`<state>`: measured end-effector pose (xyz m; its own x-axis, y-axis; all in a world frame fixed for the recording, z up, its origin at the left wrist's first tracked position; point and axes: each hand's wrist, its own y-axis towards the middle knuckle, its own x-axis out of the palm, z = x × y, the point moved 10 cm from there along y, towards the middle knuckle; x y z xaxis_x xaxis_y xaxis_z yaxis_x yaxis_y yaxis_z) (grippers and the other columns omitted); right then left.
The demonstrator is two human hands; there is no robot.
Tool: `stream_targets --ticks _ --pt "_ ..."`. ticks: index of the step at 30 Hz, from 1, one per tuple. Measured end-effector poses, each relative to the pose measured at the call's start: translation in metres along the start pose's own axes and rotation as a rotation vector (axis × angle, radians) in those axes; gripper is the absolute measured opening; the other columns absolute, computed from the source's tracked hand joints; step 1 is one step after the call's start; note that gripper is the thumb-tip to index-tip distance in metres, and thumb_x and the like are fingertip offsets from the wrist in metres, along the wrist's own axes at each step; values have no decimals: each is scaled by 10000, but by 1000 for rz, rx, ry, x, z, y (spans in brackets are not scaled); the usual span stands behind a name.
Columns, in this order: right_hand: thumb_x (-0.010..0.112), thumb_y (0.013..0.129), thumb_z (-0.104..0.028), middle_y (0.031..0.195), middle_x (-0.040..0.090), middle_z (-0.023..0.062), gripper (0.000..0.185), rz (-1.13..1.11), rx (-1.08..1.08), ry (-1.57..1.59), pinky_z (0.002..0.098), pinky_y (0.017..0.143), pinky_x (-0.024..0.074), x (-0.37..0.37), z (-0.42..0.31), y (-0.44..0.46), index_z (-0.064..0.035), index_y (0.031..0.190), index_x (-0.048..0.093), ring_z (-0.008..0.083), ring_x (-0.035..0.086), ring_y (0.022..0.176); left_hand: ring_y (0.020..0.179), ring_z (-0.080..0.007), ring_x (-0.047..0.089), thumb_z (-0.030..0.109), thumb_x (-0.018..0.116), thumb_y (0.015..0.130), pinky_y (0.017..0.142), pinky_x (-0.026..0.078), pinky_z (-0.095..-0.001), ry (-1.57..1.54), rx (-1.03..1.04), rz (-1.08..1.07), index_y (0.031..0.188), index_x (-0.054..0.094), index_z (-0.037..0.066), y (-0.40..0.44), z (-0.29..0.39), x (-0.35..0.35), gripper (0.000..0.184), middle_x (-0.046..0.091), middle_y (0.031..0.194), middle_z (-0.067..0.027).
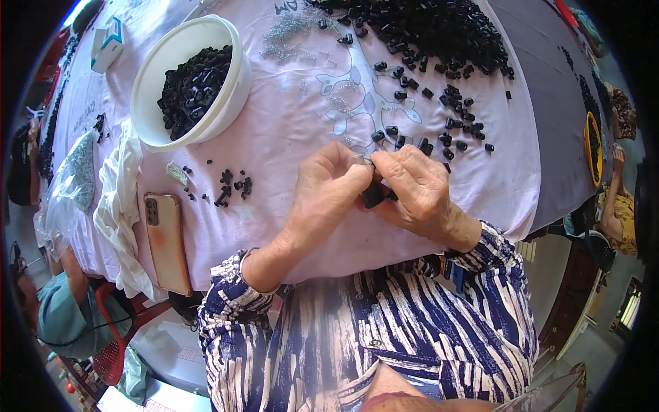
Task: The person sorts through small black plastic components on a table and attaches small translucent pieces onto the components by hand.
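Note:
My left hand (329, 184) and my right hand (417, 184) meet over the cloth in front of my chest, thumbs and fingertips pinched close together. A small black plastic part (373, 195) shows just below the fingertips, held in the curled fingers of my right hand. What the left fingertips pinch is too small and covered to make out. Just beyond the hands lie several loose black cylindrical pieces (425, 147). They trail back to a large heap of the same black pieces (432, 31). A scatter of tiny clear or silvery bits (292, 38) lies left of the heap.
A white tub (241, 86) with black pieces inside stands at the left. Nearer are a phone (167, 240), small black bits (225, 189), a white cloth (118, 199) and a clear bag of small parts (77, 172). A yellow basket (589, 147) and other people are at the sides.

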<state>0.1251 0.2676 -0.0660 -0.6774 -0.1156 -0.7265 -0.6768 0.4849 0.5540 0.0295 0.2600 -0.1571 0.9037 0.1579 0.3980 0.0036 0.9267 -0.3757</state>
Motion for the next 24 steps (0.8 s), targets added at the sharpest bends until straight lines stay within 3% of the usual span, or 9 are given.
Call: stream_targets --ticks 13,24 --pt "763 553 -172 783 567 101 509 7 -34 26 344 583 481 5 2 -2 61 975 599 246 569 690 596 -90 549 69 582 823 512 470 -240 171 24 31 799 541 -20 -1 1 -1 101 578 701 -46" --pt "755 497 -154 748 532 62 507 23 -36 -7 327 544 450 5 0 0 44 937 597 215 539 659 635 -71 518 49 583 812 525 457 -235 122 42 33 791 519 -10 -1 0 0 90 561 727 -35"
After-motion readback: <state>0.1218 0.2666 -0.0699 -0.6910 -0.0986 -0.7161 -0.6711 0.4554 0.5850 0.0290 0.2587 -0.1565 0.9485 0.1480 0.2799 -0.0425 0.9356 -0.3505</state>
